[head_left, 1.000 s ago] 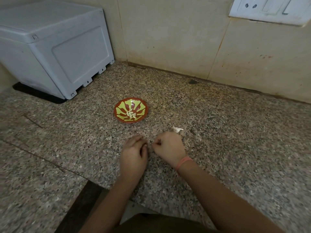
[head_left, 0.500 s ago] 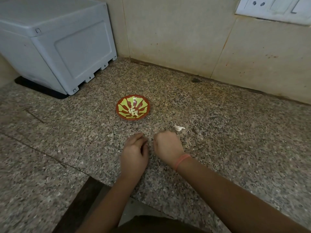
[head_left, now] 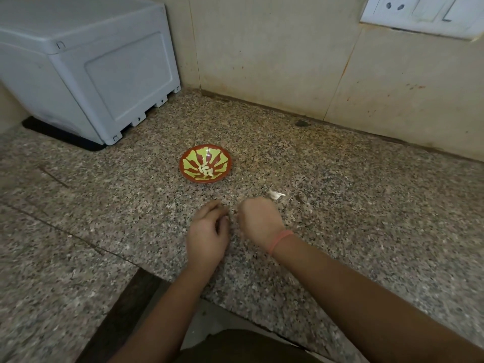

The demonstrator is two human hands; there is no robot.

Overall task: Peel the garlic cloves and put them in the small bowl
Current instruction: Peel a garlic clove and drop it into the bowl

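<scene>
At the bottom edge lies a fold of dark olive cloth (head_left: 243, 347), and both bare forearms reach up from it over the speckled grey-brown granite counter (head_left: 353, 231). The left hand (head_left: 208, 231) rests on the stone, its fingers curled inward with the thumb laid toward their tips. The right hand (head_left: 259, 221), with a thin pink-orange band (head_left: 280, 240) at its wrist, is balled loosely with its back to the camera. The two hands sit just beside each other, knuckles nearly meeting. Whatever either one grips is hidden by the fingers, so I cannot tell what they hold.

Just beyond the right hand, a small white unpeeled garlic piece (head_left: 276, 195) lies on the counter. Farther back and to the left stands the small red-brown bowl with a yellow-green leaf pattern (head_left: 227, 159), and a few pale peeled garlic cloves (head_left: 205, 170) lie in its middle.

At the far left sits a large light-grey plastic box (head_left: 86, 69) on a black base. Behind everything rises the stained beige tiled wall (head_left: 275, 48), with a white socket plate (head_left: 419, 11) at the top right.
</scene>
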